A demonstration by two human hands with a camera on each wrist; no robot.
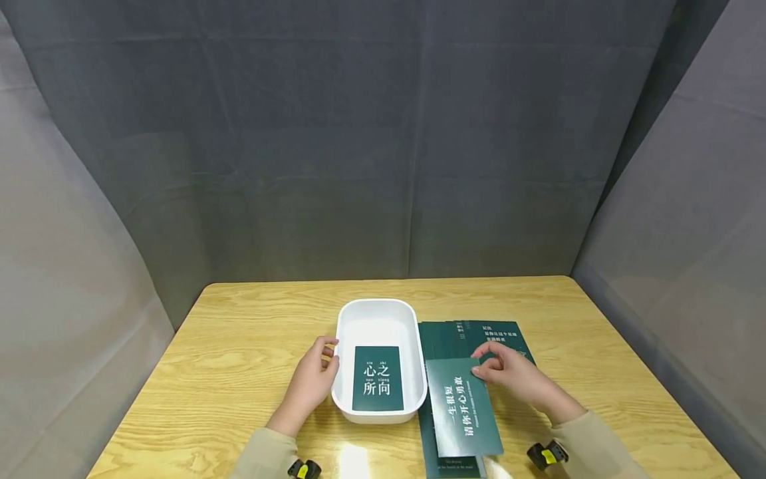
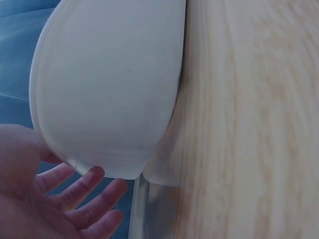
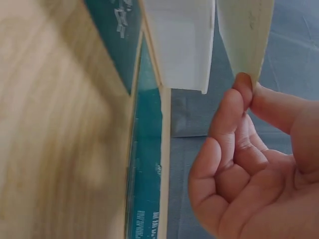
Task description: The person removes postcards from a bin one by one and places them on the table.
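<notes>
Bracing the white tray, the left hand is laid open against its wall, while a green card is pinched at its corner by the right hand, lifted off the card stack

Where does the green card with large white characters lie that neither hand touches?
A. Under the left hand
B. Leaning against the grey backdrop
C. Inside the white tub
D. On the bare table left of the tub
C: in the head view the green card lies flat on the floor of the white tub.
</notes>
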